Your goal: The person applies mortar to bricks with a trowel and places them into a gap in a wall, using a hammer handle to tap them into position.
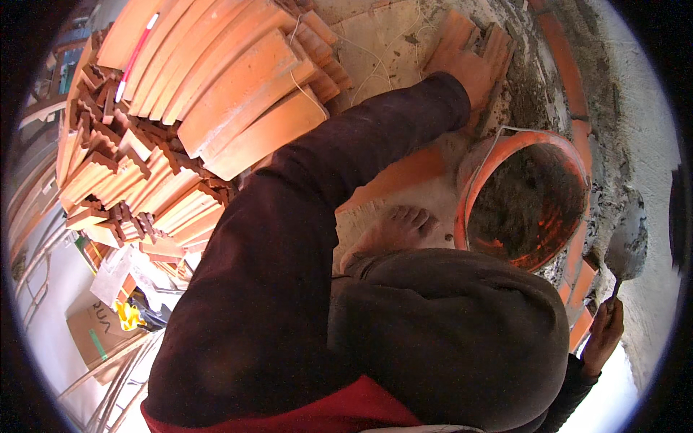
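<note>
Reaching out to the far side, my left hand (474,78) closes on a grooved orange clay tile (453,45); its fingertips are hard to make out against the grooves. My right hand (605,338), low at the right, wraps round the handle of a trowel (626,245), whose blade is smeared with grey mortar. Between the two hands stands an orange bucket (473,209) with a wire handle. Dark wet mortar (530,198) lies inside it.
Stacked clay tiles (224,72) fill the upper left, with a red-and-white stick (137,58) on them. A mortar-smeared course of orange bricks (563,65) runs along the right beside a grey wall (650,144). My bare foot (397,227) is near the bucket. A cardboard box (97,332) sits lower left.
</note>
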Motion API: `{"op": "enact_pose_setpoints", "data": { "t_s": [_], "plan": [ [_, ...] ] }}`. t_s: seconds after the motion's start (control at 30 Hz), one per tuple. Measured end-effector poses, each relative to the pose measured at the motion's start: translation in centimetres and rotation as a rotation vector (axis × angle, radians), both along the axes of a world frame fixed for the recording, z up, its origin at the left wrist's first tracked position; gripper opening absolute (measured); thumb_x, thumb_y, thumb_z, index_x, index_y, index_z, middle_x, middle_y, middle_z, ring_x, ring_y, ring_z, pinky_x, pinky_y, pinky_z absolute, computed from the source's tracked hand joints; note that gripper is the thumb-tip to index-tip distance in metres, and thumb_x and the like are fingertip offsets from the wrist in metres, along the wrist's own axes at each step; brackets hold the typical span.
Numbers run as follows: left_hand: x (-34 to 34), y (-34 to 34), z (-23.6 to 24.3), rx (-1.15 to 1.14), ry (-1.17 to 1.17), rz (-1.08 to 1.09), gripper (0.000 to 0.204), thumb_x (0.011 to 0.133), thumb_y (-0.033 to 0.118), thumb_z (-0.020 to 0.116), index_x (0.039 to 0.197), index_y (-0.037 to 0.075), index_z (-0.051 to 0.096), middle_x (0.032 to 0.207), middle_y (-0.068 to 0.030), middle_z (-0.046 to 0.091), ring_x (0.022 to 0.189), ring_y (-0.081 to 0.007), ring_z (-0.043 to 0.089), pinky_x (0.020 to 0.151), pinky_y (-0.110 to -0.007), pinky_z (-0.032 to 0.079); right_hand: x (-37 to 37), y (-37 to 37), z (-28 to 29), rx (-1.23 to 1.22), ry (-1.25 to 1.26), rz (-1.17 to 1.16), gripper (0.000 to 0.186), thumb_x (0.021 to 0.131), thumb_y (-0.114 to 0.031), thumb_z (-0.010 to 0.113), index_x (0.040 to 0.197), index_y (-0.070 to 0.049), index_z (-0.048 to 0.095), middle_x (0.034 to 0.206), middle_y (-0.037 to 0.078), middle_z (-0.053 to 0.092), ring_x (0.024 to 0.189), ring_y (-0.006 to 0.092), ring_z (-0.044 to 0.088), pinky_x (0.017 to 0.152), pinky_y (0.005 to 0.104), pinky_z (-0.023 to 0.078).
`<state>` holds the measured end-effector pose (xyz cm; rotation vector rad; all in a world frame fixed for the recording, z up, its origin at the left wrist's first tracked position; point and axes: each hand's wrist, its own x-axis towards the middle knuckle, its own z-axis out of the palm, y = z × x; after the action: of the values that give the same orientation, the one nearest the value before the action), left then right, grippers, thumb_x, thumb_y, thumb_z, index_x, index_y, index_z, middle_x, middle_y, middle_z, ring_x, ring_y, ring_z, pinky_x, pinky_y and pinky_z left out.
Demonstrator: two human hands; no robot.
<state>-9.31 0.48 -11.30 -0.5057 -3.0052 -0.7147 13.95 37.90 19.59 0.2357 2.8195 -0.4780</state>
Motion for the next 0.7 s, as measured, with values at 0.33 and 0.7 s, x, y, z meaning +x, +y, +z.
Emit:
{"op": "enact_pose_setpoints", "data": {
  "t_s": [0.33, 0.7],
  "plan": [
    [6.4, -4.7, 7.0, 0.028, -0.282, 0.075, 0.043, 0.089, 0.041, 0.059, 0.11, 0.003, 0.064, 0.097, -0.0193, 0.066, 0.089, -0.0391, 0.064, 0.076, -0.052, 0.05, -1.4, -5.8, 0.7, -0.123, -0.156, 0.146, 0.02, 0.09, -0.015, 0.061, 0.096, 0.002, 0.054, 0.072, 0.004, 0.043, 0.066, 0.0136, 0.039, 0.06, 0.0288, 0.034],
    [24.1, -9.4, 5.3, -0.187, -0.518, 0.208, 0.076, 0.081, 0.038, 0.071, 0.137, 0.002, 0.037, 0.13, -0.0244, 0.043, 0.119, -0.0437, 0.044, 0.097, -0.054, 0.038, -7.8, -12.2, 0.7, 0.631, -0.141, 0.528, 0.013, 0.082, -0.011, 0.063, 0.091, -0.002, 0.059, 0.074, 0.018, 0.063, 0.074, 0.0371, 0.065, 0.066, 0.0453, 0.051]
  ]
}}
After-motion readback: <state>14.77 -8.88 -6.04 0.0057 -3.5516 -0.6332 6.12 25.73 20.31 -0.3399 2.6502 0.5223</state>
